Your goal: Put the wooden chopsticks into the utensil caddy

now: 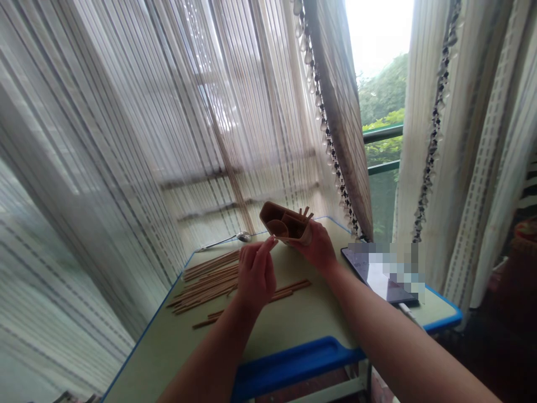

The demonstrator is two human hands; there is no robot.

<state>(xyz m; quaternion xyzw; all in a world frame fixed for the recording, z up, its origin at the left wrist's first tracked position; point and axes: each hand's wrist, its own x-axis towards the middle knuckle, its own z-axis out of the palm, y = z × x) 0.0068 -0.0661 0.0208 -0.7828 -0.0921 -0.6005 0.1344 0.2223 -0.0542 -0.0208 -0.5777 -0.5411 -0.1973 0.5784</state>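
Observation:
A brown chopstick holder (272, 212) with inner compartments is tilted above the table, its opening facing me. My right hand (319, 249) is closed around its right side. Several short stick ends (307, 213) poke out at that side. My left hand (258, 271) is closed, fingertips at the holder's near left edge; what they pinch, if anything, is hidden. Inside the opening shows a rounded brown shape (277, 228) that I cannot identify. Wooden chopsticks (205, 288) lie in a loose spread under and left of my left hand, and a few more chopsticks (289, 289) lie nearer me.
A metal spoon (241, 237) lies at the table's far left edge. On the right rests a tablet (377, 277) with a white cable (406, 310). The pale green table (302, 324) has a blue rim and front tray (293, 364). Curtains (168, 112) hang close behind.

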